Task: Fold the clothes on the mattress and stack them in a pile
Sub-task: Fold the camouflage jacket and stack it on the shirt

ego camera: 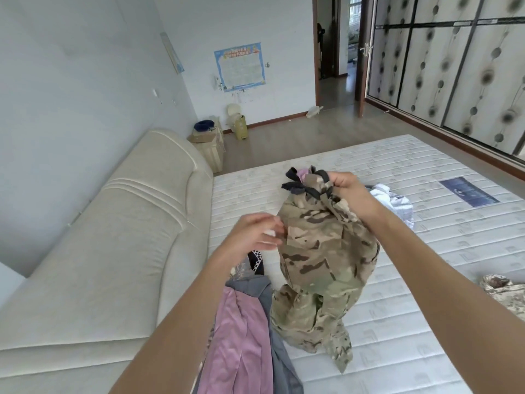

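Note:
My right hand [345, 191] is shut on the black-trimmed top edge of a camouflage garment [321, 257] and holds it up above the white mattress [426, 251], its lower part resting crumpled on the surface. My left hand [255, 237] hovers blurred beside the garment's left edge, fingers apart, holding nothing. Below it lie a pink garment [241, 336] and a grey one [264, 291]. A white checked shirt [395, 203] lies bunched behind my right wrist. Another camouflage piece [502, 294] sits at the right edge.
A cream padded headboard [113, 237] runs along the mattress's left side. A bedside cabinet [210, 146] and a yellow bin [240, 126] stand by the far wall. A patterned sliding wardrobe [454, 66] lines the right; a doorway [335, 52] is open beyond wooden floor.

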